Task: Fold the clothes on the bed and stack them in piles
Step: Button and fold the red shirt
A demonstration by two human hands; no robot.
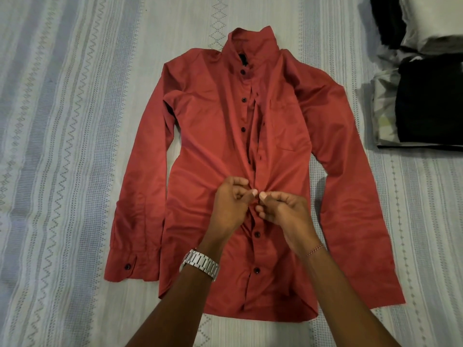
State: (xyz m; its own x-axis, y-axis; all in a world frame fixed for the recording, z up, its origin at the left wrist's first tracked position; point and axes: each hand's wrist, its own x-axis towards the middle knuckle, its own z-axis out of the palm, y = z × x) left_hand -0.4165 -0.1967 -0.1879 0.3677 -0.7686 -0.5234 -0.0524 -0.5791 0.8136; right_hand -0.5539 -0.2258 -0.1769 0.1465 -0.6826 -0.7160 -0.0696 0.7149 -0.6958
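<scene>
A red long-sleeved shirt [215, 136] with dark buttons lies face up on the bed, collar away from me, both sleeves spread down its sides. Its front is open along the middle; the two lowest buttons look fastened. My left hand [231, 204], with a metal watch on the wrist, pinches the left edge of the front opening at waist height. My right hand [280, 209] pinches the right edge just beside it. The thumbs nearly touch, and the cloth bunches up between the two hands. The button between the fingers is hidden.
The bed carries a pale sheet [70, 146] with woven stripes. At the right edge sits a stack of folded clothes with a black piece on top [431, 101]. Behind it lie more folded dark and white pieces [426, 21].
</scene>
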